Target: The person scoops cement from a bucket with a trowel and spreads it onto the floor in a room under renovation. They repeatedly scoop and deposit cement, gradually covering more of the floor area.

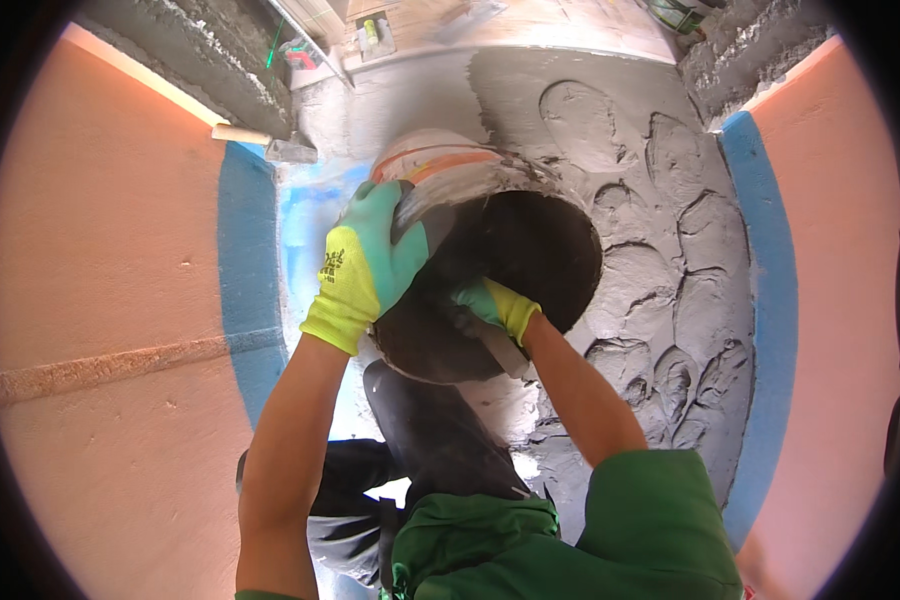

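Observation:
A white bucket (448, 160) with orange bands is tipped over the floor, its wide dark mouth facing me. My left hand (375, 235), in a yellow and teal glove, is closed on its rim at the left side. Inside the mouth, my right hand (492, 304), gloved the same way, is closed around the handle of a trowel. The trowel's flat blade (505, 352) shows below the hand near the lower rim. What lies deeper in the bucket is too dark to make out.
Wet grey mortar (635, 290) with trowel marks covers the floor to the right. Orange walls with blue lower bands stand on both sides. A wooden-handled tool (245, 134) lies by the left wall. Pale tiles (530, 30) at the far end carry another trowel (372, 32).

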A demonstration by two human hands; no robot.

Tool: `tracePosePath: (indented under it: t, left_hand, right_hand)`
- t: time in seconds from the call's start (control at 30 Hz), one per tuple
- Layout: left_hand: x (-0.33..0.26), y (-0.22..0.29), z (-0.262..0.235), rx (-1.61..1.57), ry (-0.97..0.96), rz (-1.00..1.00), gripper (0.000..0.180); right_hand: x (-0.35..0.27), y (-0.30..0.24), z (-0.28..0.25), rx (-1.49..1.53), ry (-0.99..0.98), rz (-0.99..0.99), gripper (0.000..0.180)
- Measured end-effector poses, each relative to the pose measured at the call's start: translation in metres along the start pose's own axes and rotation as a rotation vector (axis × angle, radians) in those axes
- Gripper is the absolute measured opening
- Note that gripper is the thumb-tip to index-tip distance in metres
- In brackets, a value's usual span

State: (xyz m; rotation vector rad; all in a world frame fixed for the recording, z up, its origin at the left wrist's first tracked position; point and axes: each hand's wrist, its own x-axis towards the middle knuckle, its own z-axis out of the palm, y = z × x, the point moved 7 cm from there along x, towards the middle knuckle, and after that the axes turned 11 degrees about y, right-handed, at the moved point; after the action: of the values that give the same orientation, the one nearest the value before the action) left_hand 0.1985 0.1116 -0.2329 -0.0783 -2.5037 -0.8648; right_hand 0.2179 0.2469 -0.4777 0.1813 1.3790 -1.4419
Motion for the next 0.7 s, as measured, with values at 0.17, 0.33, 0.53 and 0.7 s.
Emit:
tracePosePath:
  t: [0.17, 0.33, 0.53, 0.7]
  left_hand:
    - [-0.007, 0.003, 0.002, 0.037, -0.007, -0.007, 0.041]
    - [-0.005, 0.007, 0.005, 0.057, 0.038, 0.017, 0.036]
    - [0.024, -0.015, 0.003, 0.079, 0.080, -0.046, 0.036]
    - [0.043, -0.033, 0.011, 0.146, 0.090, -0.145, 0.047]
  right_hand:
    - [0.009, 0.035, 0.042, 0.639, -0.227, 0.161, 0.026]
    - [-0.038, 0.021, 0.086, 1.078, -0.721, 0.233, 0.028]
    - [-0.154, 0.012, 0.037, 0.472, -0.020, -0.104, 0.033]
    - [-0.259, -0.005, -0.007, 0.208, 0.203, -0.242, 0.026]
